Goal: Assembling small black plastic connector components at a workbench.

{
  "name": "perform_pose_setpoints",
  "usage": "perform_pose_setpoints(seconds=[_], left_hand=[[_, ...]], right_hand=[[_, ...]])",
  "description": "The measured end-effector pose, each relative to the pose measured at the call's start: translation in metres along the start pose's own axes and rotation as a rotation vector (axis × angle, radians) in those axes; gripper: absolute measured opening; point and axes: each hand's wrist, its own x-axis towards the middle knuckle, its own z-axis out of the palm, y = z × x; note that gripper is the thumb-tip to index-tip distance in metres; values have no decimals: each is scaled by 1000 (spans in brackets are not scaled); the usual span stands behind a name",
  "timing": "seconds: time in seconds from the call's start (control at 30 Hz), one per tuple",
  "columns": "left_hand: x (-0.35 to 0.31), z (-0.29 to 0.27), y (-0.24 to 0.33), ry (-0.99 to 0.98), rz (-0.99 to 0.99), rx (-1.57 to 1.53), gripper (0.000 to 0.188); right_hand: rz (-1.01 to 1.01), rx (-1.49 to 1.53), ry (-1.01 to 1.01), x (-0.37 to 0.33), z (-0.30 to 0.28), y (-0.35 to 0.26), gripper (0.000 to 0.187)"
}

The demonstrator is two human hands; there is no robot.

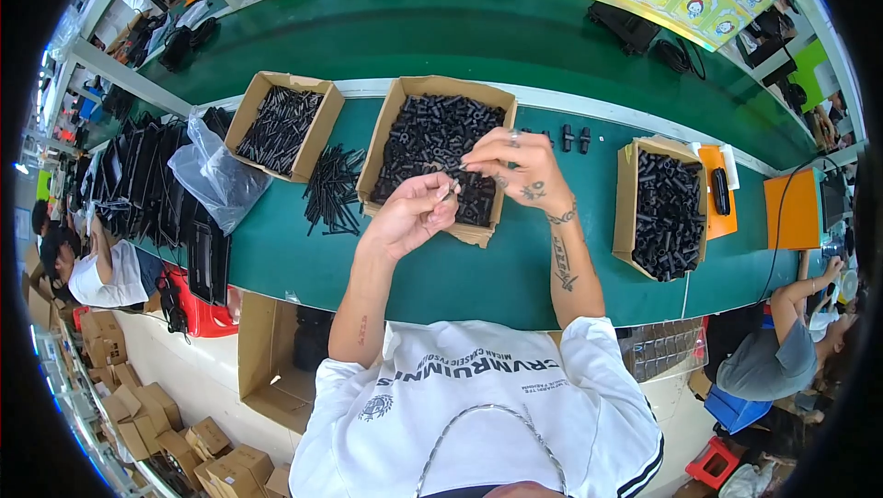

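Observation:
Both my hands are raised over the middle cardboard box (pixel 374 162), which is full of short black plastic tubular parts (pixel 441 125). The fingers of my left hand (pixel 416 213) are pinched on something small at the box's near side; its kind is too small to tell. My right hand (pixel 520 167) comes in from the right, thumb and fingertips pressed together close to the left fingertips. Whatever it holds blends with the black parts behind. Left of the box, a pile of thin black rods (pixel 333 190) lies on the green table (pixel 386 282).
A box of thin black rods (pixel 313 144) stands at left, beside a clear plastic bag (pixel 216 171) and stacked black casings (pixel 147 167). Another box of black parts (pixel 625 213) is at right. Several black pieces (pixel 576 139) stand behind my right hand. Other people sit at both sides.

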Motion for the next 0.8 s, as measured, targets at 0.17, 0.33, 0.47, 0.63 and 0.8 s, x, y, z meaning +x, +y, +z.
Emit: perform_pose_setpoints(seconds=[0.17, 0.33, 0.47, 0.63, 0.8], left_hand=[[-11, 2, -1, 69, 115, 108, 8], [-8, 16, -3, 322, 282, 354, 7], [-6, 11, -5, 342, 323, 301, 5], [-5, 11, -6, 291, 369, 254, 6], [-5, 19, -8, 348, 435, 308, 12]], right_hand=[[128, 229, 164, -5, -23, -8, 10], [614, 1031, 183, -2, -11, 2, 8], [772, 1199, 258, 3, 9, 3, 4], [704, 1142, 63, -2, 14, 16, 7], [515, 241, 90, 0, 37, 4, 19]])
